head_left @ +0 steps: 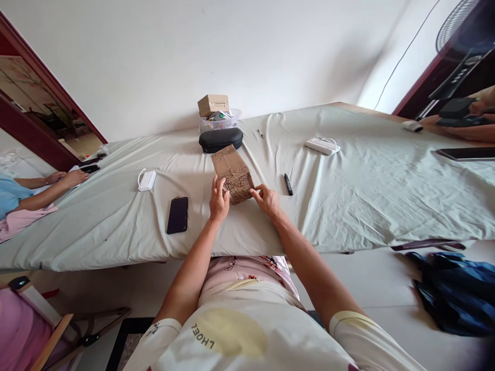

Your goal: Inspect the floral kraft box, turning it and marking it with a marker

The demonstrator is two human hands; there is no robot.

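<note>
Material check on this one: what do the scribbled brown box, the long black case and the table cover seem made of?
Scribbled brown box: probably matte cardboard, from its flat tan faces and straight edges. Long black case: faint sheen, perhaps leatherette or fabric over a stiff shell, given its even curve. Table cover: likely matte cloth, given soft wrinkles.

Two cardboard boxes: a brown box covered in black scribbles [228,161] at the frame's centre, a plain tan box [213,105] at upper centre. Two white rectangular gadgets with loops: a left white gadget [147,182], a right white gadget [322,146]. One black elongated case [220,140], one clear plastic bin [211,125], one black smartphone [178,215], one thick black marker [288,184], one slim pen-like stick [260,133], one table draped in pale green cloth [363,190].
</note>
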